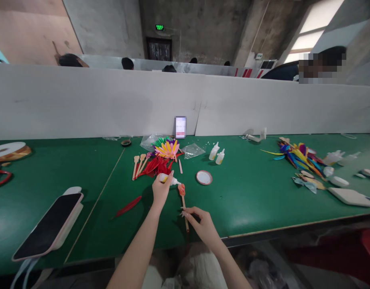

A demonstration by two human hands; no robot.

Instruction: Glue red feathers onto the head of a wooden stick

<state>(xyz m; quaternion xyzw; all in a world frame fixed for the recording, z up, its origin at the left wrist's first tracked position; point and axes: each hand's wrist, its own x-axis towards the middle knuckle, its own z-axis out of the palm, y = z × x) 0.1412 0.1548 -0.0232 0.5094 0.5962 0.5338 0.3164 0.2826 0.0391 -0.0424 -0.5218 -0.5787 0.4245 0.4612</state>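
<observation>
My left hand (161, 192) is closed around a small white glue bottle (173, 182), tipped so that its nozzle points right. The nozzle tip is at the orange-red head of a wooden spoon (183, 200); whether they touch I cannot tell. My right hand (201, 222) pinches the spoon's handle between thumb and fingers, just above the green table (248, 192). To the left of my left forearm lies a single red feather (129, 206). Beyond my left hand are a pile of red feathers (157, 166) and several plain wooden spoons (135, 166).
Two more glue bottles (214, 151) stand behind a round lid (204, 177). A phone (180, 127) leans on the white partition (112, 104). At left are a padded black-topped case (49, 226) and a ribbon roll (10, 150). Colourful feathers (302, 156) lie at right.
</observation>
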